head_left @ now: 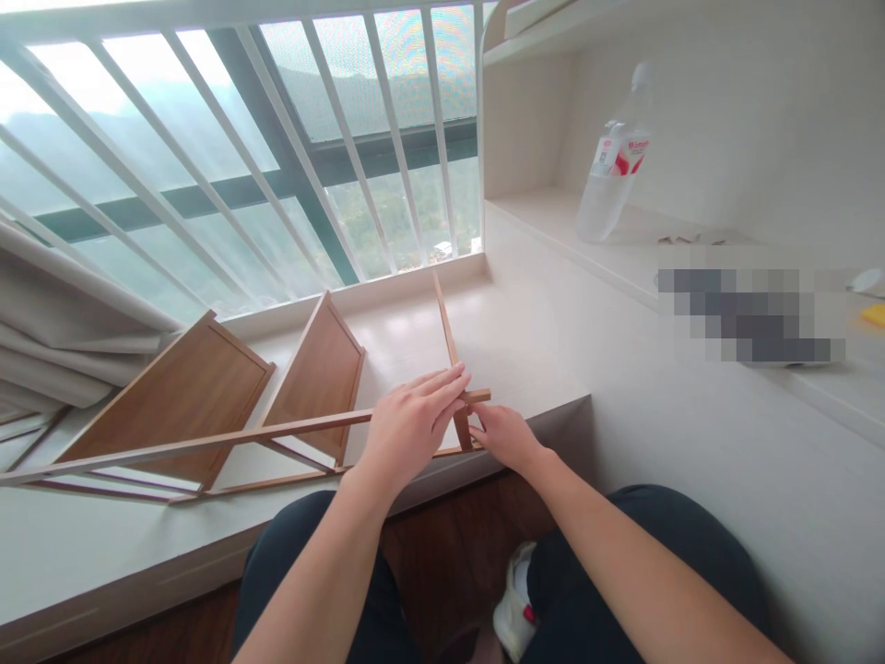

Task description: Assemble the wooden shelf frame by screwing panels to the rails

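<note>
L hand point(415, 415) lay over the rail point(477, 397) nr its right end, fingers straight & close together; couldn't tell if the palm was closed round the wood. R hand point(508, 435) was just right of it, fingertips bent in at the joint under the rail; couldn't tell if they pinched anything, as any small part there was hidden.

The rack point(241, 438), brown wood, lay along the worktop point(512, 360), right board point(446, 318) seen edge-on, mid panel point(322, 378) & left panel point(180, 397) slanted up behind the rail.

Risks, as judged: uneven push from either hand could've twisted the right board out of line w/ the rail. The rack's near side sat by the worktop's near edge, so a pull toward the knees might've tipped it to the floor point(449, 526); a dropped small part could've gone there too.

Further out: curtain point(62, 323) bunched far left, railing point(352, 148) along the far side, bottle point(608, 180) upright on the shelf point(553, 215) at right, blurred dark patch nr it, unreadable.
</note>
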`<state>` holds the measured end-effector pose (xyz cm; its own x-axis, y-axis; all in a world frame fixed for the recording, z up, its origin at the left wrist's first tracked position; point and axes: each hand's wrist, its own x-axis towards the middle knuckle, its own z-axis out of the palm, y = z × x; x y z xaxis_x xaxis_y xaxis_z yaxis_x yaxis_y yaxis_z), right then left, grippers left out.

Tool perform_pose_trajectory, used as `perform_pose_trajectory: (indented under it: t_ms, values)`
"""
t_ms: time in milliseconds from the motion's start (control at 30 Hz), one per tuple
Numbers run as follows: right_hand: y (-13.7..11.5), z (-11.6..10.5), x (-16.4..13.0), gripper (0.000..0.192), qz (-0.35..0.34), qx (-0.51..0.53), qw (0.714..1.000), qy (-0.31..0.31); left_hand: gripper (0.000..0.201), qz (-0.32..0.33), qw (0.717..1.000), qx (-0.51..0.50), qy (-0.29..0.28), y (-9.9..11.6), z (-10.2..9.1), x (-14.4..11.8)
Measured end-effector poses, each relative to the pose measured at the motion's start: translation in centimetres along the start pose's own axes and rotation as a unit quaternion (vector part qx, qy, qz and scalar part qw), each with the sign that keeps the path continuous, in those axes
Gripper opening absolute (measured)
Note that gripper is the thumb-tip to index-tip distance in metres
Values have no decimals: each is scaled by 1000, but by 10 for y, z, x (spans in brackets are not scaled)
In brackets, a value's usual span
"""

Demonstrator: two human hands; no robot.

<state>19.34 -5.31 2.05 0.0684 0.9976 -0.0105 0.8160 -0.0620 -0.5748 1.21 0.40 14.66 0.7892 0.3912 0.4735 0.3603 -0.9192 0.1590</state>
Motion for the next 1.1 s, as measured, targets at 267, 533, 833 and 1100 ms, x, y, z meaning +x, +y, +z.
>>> perform_pose_trajectory:
  t_ms: [267, 533, 833, 1100]
  values:
    - [2, -3, -5, 26, 0, 16, 1000, 21, 32, -1, 1000, -5, -5, 1, 0, 0]
    - [12, -15, -17, 32, -27, 104, 992, 66, 31, -10, 1000, 1, -10, 3, 0, 0]
    - [17, -8, -17, 27, -38, 155, 987, 7, 33, -30, 998, 9, -56, 9, -9, 4]
    - [36, 3, -4, 26, 41, 164, 984, 48, 30, -35, 998, 15, -48, 10, -7, 3]
